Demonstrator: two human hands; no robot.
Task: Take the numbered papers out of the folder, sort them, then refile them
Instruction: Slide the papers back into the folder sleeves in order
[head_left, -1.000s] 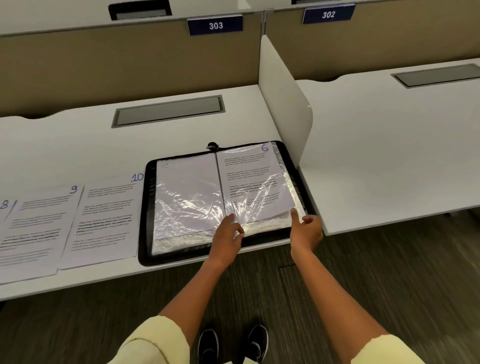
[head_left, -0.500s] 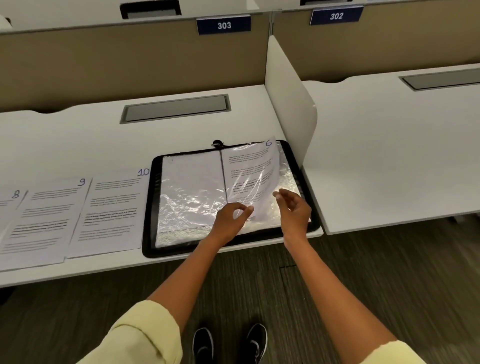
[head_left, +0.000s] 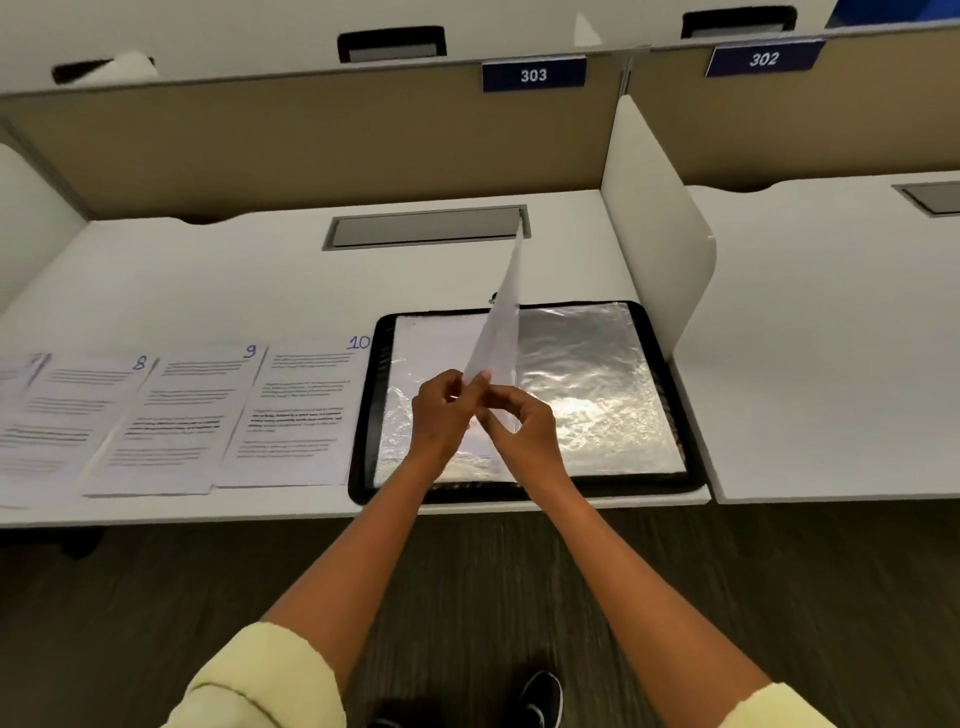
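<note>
Above the open folder (head_left: 675, 395), both hands, left (head_left: 441, 410) and right (head_left: 524, 426), pinched one sleeve (head_left: 501, 332) upright. Sheets 8 to 10 (head_left: 296, 410) lay beside it, removed; sorting and refiling apparently remained.

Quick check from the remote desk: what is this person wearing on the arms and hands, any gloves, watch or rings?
Both arms wear pale yellow sleeves, pushed up near the elbows with a rolled or thick cuff, so the forearms are bare. The left hand and right hand are bare: no gloves. No watch, bracelet or ring shows at the wrists or on the fingers in view.
</note>
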